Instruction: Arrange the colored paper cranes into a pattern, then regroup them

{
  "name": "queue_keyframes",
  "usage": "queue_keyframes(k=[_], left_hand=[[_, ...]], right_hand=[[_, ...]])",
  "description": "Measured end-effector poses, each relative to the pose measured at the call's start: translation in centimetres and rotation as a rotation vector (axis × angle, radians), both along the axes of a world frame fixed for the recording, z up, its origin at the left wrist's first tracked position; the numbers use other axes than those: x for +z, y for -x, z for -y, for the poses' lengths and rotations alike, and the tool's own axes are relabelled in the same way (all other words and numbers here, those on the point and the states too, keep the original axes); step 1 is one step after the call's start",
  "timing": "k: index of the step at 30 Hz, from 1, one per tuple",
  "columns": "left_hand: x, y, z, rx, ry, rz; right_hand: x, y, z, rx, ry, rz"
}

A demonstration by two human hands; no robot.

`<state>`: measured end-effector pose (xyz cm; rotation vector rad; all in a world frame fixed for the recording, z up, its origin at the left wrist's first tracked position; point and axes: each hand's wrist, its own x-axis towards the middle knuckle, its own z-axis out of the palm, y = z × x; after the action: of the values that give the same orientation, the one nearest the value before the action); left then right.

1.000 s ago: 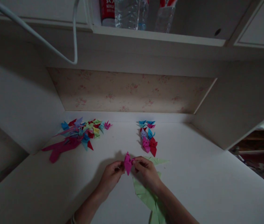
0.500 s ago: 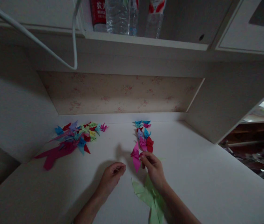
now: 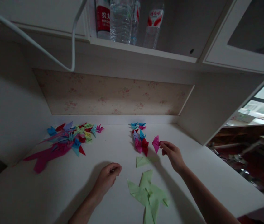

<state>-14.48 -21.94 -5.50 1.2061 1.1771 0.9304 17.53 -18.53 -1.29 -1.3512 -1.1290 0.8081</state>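
Note:
My right hand [image 3: 171,153] pinches a pink origami crane [image 3: 156,144] by one end, a little right of a column of small paper cranes. In that column, the red crane [image 3: 145,146] and a pink crane [image 3: 138,145] are nearest to me, with blue, lilac and more pink ones behind. My left hand [image 3: 110,173] is held over the table with its fingers curled together, and I see nothing in them. Between my forearms lies a large light-green folded paper piece [image 3: 148,193] with spread arms. Just beyond it is a smaller green folded piece [image 3: 142,161].
A heap of many-coloured paper cranes [image 3: 77,137] lies at the left back of the white table [image 3: 113,146], with a large magenta folded paper [image 3: 45,157] in front. Overhead, a shelf [image 3: 141,49] holds bottles [image 3: 154,26], and a white cable [image 3: 73,43] hangs down.
My right hand has moved right with the pink crane, away from the column and off the green paper, which now shows more fully. The left hand stays curled. The view has shifted.

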Motion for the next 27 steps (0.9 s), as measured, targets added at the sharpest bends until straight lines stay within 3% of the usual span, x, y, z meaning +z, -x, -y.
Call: queue_keyframes(k=[13, 22, 27], left_hand=[[0.4, 0.0, -0.1, 0.013, 0.027, -0.013], [-0.5, 0.1, -0.4, -0.030, 0.008, -0.003], [-0.1, 0.1, -0.3, -0.037, 0.015, -0.004]], right_hand=[[-1.9, -5.9, -5.1, -0.160, 0.106, 0.540], [-2.8, -5.2, -7.8, -0.132, 0.095, 0.940], [-2.4, -4.5, -7.5, -0.001, 0.119, 1.099]])
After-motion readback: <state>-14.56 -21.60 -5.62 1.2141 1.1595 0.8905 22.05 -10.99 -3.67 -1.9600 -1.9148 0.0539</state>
